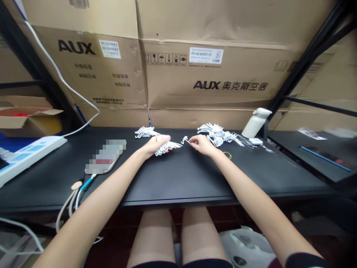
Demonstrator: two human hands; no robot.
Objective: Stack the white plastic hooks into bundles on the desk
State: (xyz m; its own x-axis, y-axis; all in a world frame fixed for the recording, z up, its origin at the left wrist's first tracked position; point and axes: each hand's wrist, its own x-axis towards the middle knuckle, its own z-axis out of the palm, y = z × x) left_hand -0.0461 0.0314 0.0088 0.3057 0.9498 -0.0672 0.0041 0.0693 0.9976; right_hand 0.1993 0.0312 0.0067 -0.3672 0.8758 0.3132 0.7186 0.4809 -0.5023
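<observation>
A bundle of white hooks (pixel 162 146) is wrapped in the fingers of my left hand (pixel 154 146), with thin ends sticking out to the right. Just across from it, my right hand (pixel 202 144) pinches small white hooks (pixel 184 139) between thumb and fingertips. Behind my left hand a pile of white hooks (pixel 145 131) lies on the black table (pixel 178 178). A larger pile of white hooks (pixel 213 130) is behind and to the right of my right hand. My two hands are apart.
Right of the larger pile are a white bottle (pixel 256 123) and a small white case (pixel 256 142). A yellow band (pixel 227 155) lies near my right forearm. At left are a cabled phone (pixel 107 156), a power strip (pixel 30 154) and an open carton (pixel 33 121). Large cardboard boxes (pixel 167 82) stand behind.
</observation>
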